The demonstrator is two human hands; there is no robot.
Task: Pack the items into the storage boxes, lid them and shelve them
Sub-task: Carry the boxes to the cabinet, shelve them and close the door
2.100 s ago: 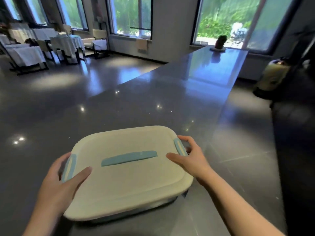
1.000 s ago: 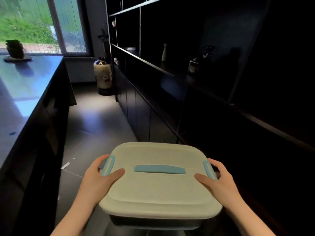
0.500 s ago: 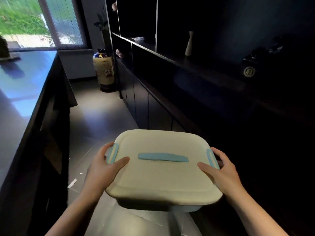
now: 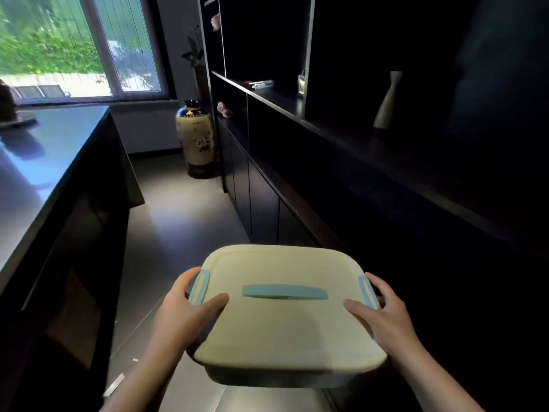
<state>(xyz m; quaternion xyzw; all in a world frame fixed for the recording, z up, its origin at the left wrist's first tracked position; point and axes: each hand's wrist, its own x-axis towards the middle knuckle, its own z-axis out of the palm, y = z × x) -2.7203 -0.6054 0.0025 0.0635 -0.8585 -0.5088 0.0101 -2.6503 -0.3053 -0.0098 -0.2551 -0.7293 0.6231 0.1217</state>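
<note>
I have the box (image 4: 289,310) lidded and held in mid-air, left hand (image 4: 185,313) and right hand (image 4: 383,316) fingers clamped on its side latches; shelving on the right shelf (image 4: 386,150) remains.

You have an open strip of grey tiled floor (image 4: 178,227) ahead, hemmed by the dark glossy tabletop (image 4: 44,162) on your left and the black shelf unit (image 4: 341,138) on your right; a cream floral floor vase (image 4: 196,141) blocks the far end.
</note>
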